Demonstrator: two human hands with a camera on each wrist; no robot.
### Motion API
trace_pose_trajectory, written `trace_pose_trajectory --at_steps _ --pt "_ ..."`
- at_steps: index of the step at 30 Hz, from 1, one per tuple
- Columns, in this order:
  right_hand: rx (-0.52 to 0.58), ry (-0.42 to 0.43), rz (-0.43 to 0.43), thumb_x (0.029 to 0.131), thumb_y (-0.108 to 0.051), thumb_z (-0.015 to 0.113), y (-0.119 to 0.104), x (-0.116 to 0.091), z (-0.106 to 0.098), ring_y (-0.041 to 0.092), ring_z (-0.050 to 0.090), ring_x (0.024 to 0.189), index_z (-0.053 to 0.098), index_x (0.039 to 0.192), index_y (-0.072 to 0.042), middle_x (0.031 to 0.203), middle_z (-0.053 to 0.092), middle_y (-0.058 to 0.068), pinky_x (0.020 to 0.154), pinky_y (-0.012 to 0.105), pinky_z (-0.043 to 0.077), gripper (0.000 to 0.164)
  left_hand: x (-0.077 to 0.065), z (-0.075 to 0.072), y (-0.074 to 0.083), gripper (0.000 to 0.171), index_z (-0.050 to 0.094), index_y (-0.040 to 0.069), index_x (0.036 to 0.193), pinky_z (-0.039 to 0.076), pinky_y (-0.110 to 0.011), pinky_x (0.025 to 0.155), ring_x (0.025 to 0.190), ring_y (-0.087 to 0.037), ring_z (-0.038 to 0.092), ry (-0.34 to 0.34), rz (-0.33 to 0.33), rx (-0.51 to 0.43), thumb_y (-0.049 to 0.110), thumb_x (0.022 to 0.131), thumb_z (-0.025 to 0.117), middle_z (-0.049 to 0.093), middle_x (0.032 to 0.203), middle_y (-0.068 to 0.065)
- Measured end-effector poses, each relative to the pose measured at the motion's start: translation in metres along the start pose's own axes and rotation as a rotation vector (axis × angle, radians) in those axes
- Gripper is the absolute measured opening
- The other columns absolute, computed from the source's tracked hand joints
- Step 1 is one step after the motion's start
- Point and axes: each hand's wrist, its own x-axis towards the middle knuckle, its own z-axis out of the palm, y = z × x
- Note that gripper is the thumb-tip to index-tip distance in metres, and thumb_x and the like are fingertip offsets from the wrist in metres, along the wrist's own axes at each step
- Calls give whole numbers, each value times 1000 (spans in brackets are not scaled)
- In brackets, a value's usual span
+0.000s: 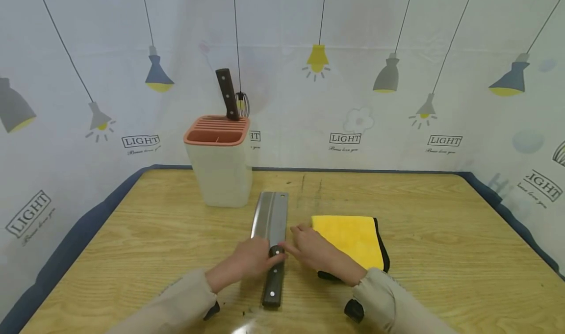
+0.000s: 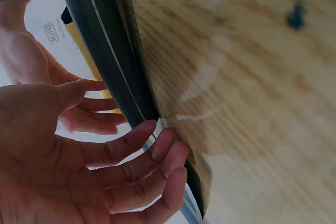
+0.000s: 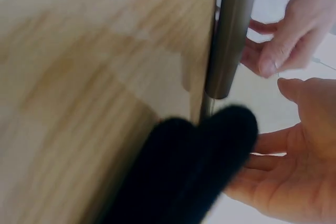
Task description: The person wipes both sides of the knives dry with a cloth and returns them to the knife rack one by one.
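A cleaver [image 1: 274,277] lies on the wooden table, its broad steel blade pointing away and its dark riveted handle toward me. My left hand [image 1: 251,259] is at the joint of blade and handle, its thumb over the handle in the head view. Its loosely bent fingers [image 2: 165,148] show beside the blade's handle end in the left wrist view. My right hand [image 1: 311,247] is on the cleaver's other side, thumb stretched toward the handle, fingers relaxed. A folded yellow cloth [image 1: 353,238] with black edging lies under and beside my right wrist.
Behind the cleaver, to the left, stands a pale knife holder [image 1: 220,174] with an orange slotted top. A dark-handled knife [image 1: 227,94] sticks up from it. A printed curtain [image 1: 282,103] hangs behind the table [image 1: 441,216].
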Motion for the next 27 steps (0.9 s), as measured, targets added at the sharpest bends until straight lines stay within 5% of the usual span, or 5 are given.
trace_pose_trajectory --at_steps 3,9,15,27 --pt "-23 19 -39 92 -31 47 -2 2 6 18 49 68 59 87 9 83 56 16 57 28 44 42 0 2 2 50 36 14 49 26 -20 35 39 -7 31 -9 28 47 44 85 54 33 44 5" --pt "-101 110 -116 86 -22 56 -7 2 14 14 37 55 47 55 -3 57 43 5 45 23 33 38 1 8 6 46 39 12 50 26 -20 35 41 -8 33 24 81 123 37 82 61 38 47 1" --pt "-123 178 -149 82 -19 58 -11 6 20 14 38 50 50 59 0 55 43 5 41 24 32 31 3 12 5 42 39 12 49 30 -23 36 43 -11 36 48 24 66 29 76 66 42 49 -1" --pt "145 19 -4 86 -24 56 -7 16 23 9 41 50 59 92 3 61 51 1 44 21 35 28 8 15 -1 34 48 5 55 34 -21 41 44 -12 40 53 -52 -161 24 72 71 44 52 -2"
